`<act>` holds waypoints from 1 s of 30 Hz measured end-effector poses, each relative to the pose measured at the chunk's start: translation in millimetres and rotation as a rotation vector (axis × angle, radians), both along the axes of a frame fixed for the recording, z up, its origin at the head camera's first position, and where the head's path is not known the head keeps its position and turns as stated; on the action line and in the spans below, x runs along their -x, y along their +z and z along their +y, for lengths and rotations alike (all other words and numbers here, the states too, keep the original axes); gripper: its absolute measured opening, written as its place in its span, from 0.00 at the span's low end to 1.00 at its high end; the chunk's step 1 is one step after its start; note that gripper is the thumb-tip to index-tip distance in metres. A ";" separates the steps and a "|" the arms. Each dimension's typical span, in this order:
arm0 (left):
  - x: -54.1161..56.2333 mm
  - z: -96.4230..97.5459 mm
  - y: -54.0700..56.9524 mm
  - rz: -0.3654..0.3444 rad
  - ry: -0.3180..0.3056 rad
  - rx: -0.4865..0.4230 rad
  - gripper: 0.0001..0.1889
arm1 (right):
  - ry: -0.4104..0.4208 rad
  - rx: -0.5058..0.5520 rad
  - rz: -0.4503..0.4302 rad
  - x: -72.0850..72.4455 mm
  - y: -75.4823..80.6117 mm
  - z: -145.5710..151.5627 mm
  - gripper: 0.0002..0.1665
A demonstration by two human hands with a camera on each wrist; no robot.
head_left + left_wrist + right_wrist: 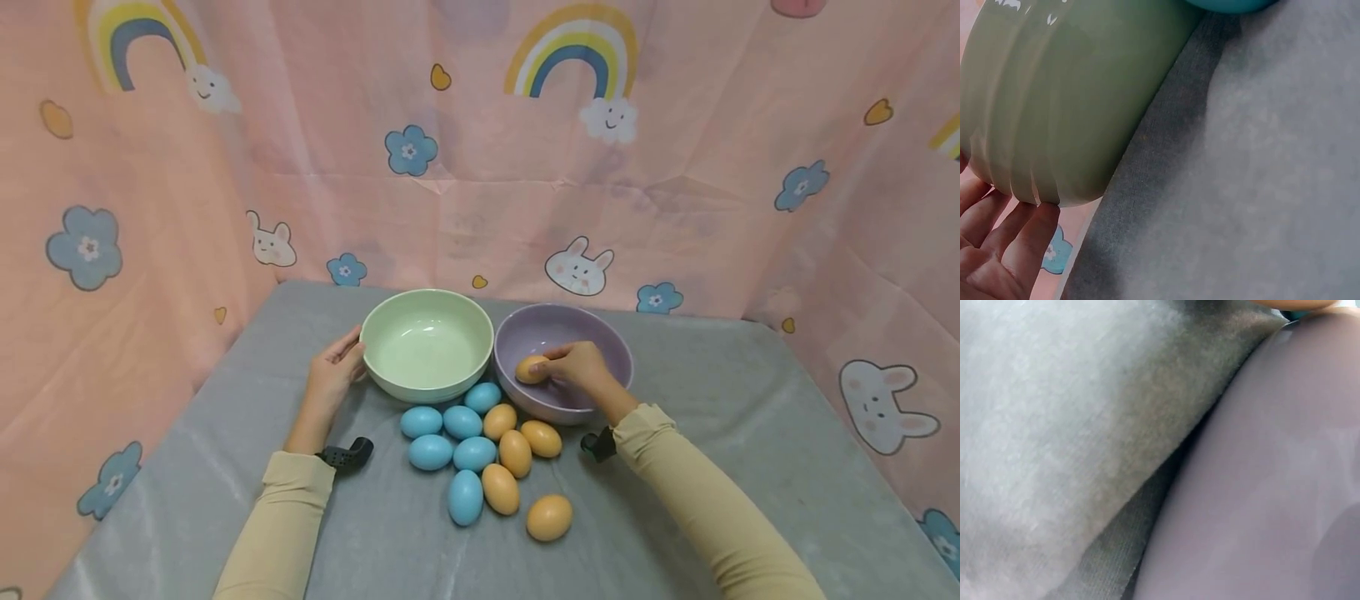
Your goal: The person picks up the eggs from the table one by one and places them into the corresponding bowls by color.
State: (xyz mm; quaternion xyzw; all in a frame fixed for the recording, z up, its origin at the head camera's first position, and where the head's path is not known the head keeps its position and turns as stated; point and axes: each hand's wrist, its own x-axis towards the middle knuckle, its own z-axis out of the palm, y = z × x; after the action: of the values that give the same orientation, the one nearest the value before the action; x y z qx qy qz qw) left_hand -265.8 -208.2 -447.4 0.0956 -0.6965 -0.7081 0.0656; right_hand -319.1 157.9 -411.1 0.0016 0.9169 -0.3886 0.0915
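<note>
Inside the purple bowl (607,354), my right hand (581,367) pinches an orange egg (530,370) between thumb and fingers. The fingertips of my left hand (333,371) touch the outer left side of the green bowl (429,387). Those fingers lie fairly straight against the wall of the bowl (1066,100) in the left wrist view. No eggs show inside the green bowl. The right wrist view has the outside of the purple bowl (1260,469) filling its right side, and the right hand is not seen there.
In front of the bowls lie several blue eggs (430,452) on the left and several orange eggs (515,454) on the right, close together. One orange egg (550,517) sits nearer the front. A grey cloth (720,433) covers the table, with a pink patterned curtain (487,208) around it.
</note>
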 end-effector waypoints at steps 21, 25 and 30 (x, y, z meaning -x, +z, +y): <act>-0.7 -0.9 -0.8 -0.014 0.002 -0.006 0.26 | 0.056 0.241 0.030 -80.5 38.8 23.0 0.28; -0.7 -1.6 -1.1 -0.016 0.005 0.000 0.26 | 0.085 0.292 0.019 -101.0 39.2 26.1 0.27; 0.1 -0.4 -0.9 -0.008 0.012 -0.008 0.26 | 0.117 0.356 -0.024 -118.6 33.8 29.2 0.25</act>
State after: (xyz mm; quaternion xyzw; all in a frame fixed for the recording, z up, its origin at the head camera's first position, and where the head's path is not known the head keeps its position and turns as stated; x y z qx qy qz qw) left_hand -265.9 -208.6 -448.3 0.1027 -0.6933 -0.7102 0.0668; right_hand -200.5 187.1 -377.3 -0.0632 0.8311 -0.5385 0.1238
